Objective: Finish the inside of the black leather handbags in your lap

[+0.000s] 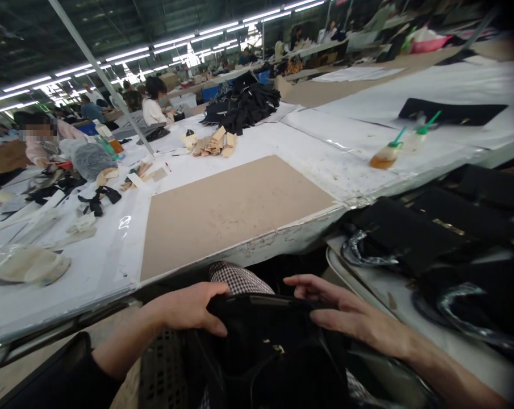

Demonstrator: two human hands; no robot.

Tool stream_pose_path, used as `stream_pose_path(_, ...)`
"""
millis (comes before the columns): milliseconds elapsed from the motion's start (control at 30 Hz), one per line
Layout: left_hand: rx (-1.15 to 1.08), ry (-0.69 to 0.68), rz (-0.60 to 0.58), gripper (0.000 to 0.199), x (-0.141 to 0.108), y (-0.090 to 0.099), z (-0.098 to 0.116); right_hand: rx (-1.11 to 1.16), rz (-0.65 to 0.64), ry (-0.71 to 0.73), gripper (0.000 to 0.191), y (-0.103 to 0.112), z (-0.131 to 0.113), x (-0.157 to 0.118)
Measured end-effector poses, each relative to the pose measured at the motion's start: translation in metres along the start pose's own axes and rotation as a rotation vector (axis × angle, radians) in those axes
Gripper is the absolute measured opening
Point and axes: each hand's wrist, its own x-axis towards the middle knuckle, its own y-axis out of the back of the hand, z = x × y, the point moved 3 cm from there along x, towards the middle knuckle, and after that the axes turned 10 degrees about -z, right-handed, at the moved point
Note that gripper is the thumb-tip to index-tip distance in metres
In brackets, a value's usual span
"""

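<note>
A black handbag [278, 329] with small gold-coloured fittings rests on my lap, below the table edge. My left hand [197, 309] holds its upper left corner, thumb on the near side and fingers going behind the rim. At the upper right corner is my right hand [337, 309], with its fingers stretched out and apart from the thumb. The thumb lies at the bag's edge; whether it presses on the bag I cannot tell. Checked cloth [239, 277] shows behind the bag. The bag's lower part is dark and hard to make out.
A brown board [235, 207] lies on the white table [308, 145] ahead. Two bottles with green spouts, one amber [384, 156], stand at the right. More black bags [431, 227] with wrapped handles lie to my right. A black fabric pile [248, 108] and co-workers are farther back.
</note>
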Motion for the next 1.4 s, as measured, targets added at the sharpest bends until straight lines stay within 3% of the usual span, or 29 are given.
stream_pose_path(67, -0.108, -0.077, 0.012, 0.05, 0.012, -0.002, 0.001, -0.016, -0.008, -0.016, 0.056, 0.005, 0.003, 0.004)
stream_pose_path(167, -0.243, -0.155, -0.001, 0.046, 0.022, -0.001, 0.003, -0.062, -0.001, -0.034, 0.053, 0.01, -0.001, 0.007)
stream_pose_path(300, -0.296, -0.116, -0.011, 0.033, 0.025, 0.001, -0.002, -0.147, 0.036, -0.014, 0.045, 0.013, -0.011, 0.012)
stream_pose_path(467, -0.319, -0.076, 0.019, 0.031, 0.021, 0.002, -0.01, -0.408, 0.065, 0.028, 0.019, 0.013, -0.026, 0.015)
stream_pose_path(733, -0.342, -0.096, 0.028, 0.034, 0.016, -0.002, -0.01, -0.766, 0.027, 0.069, 0.019, 0.009, -0.036, 0.016)
stream_pose_path(1000, -0.272, -0.08, 0.082, 0.03, 0.013, -0.007, -0.004, -0.945, 0.048, 0.004, 0.015, -0.002, -0.049, 0.018)
stream_pose_path(1133, -0.328, -0.096, 0.082, 0.028, 0.01, -0.012, -0.002, -0.826, 0.1, 0.019, 0.02, -0.007, -0.051, 0.017)
stream_pose_path(1267, -0.351, -0.097, 0.107, 0.026, 0.008, -0.017, -0.01, -0.397, 0.258, 0.038, 0.011, -0.004, -0.028, 0.018)
stream_pose_path(1400, -0.303, -0.09, 0.149, 0.02, 0.008, -0.019, -0.015, -0.117, 0.308, 0.007, 0.031, -0.003, -0.007, 0.022)
